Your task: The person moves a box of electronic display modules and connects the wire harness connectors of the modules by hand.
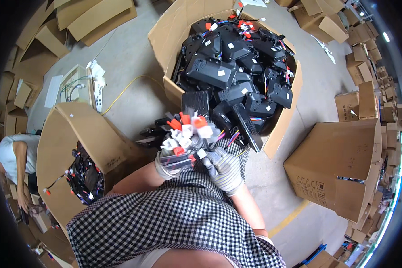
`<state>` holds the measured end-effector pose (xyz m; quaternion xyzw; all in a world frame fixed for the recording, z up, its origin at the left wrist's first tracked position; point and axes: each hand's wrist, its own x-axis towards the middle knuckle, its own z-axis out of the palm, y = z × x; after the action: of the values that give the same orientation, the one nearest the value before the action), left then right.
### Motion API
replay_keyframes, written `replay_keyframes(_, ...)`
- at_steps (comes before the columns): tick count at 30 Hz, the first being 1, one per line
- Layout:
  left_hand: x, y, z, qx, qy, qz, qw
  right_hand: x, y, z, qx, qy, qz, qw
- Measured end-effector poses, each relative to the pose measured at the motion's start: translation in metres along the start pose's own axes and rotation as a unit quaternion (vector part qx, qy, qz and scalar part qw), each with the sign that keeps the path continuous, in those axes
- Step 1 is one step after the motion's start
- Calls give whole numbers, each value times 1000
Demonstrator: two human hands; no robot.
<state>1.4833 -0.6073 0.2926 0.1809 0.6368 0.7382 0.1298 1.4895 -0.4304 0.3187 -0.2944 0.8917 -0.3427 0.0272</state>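
My left hand [167,166], in a striped knit glove, is closed around a dark plastic part with cables. A thick bunch of red and white cable connectors [186,134] rises above it, partly blurred by motion. My right hand [226,171], gloved alike, has its fingers curled together at the near right side of the bunch, against a small white connector [202,153]. Beyond my hands, black plastic housings [216,71] with coloured wires heap up in a large open cardboard box [172,40]. Several more lie about its near edge, close to my hands.
At my left, a tilted cardboard box [78,123] holds dark cabled parts [85,172]. A big carton [330,156] stands at the right. A yellow cable [126,89] crosses the floor near a pale crate [78,85]. Another person [20,156] bends over at the far left.
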Motion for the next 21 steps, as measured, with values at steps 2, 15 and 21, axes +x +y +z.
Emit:
replay_keyframes(2,-12,7,17,-388,66,-63,917,-12,5,15,49,37,16,998)
replay_keyframes(15,-18,-48,-30,705,148,266,640,0,12,-37,239,54,163,956)
replay_keyframes(21,-29,-61,-32,856,78,217,463,16,2,-51,-130,-16,-16,991)
